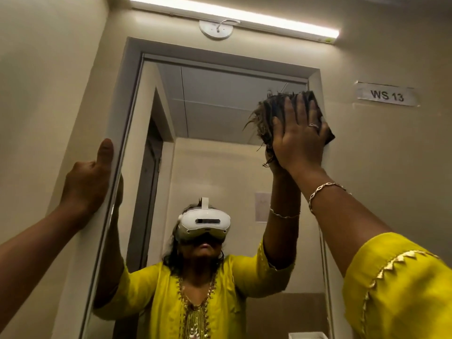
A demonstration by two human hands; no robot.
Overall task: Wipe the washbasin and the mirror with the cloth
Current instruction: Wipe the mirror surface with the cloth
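Head cam: R hand (297, 140) is pressing the cloth (269, 113) flat against the upper-right corner of the mirror (215, 155) – fingers straight and spread, palm on the fabric, nothing curled round it. The cloth is dark w/ frayed strands hanging off its left side, and its right edge is lapping over the mirror's grey frame (133, 94) onto the wall. A ring (313, 125) is showing on one finger, a chain bracelet (322, 192) is sitting at the wrist, and a yellow sleeve (396, 287) w/ gold trim is filling the lower-right corner. L hand (88, 182) is resting on the wall corner just beside the frame's left side, thumb pointing up along the edge; knuckles are looking bent but the fingertips are hidden, so can't tell if it's gripping anything. The R hand and cloth are covering that corner of the glass, and the raised R forearm is blocking part of the mirror's right side. The glass is reflecting a person in yellow wearing a white headset – plus a doorway behind. Above the mirror a tube light (232, 14) is glowing, w/ a round white fitting (215, 29) just under it. A label reading "WS 13" (387, 95) is stuck on the wall right of the frame. A small white object (307, 335) is peeking in at the bottom edge, too cropped to identify.
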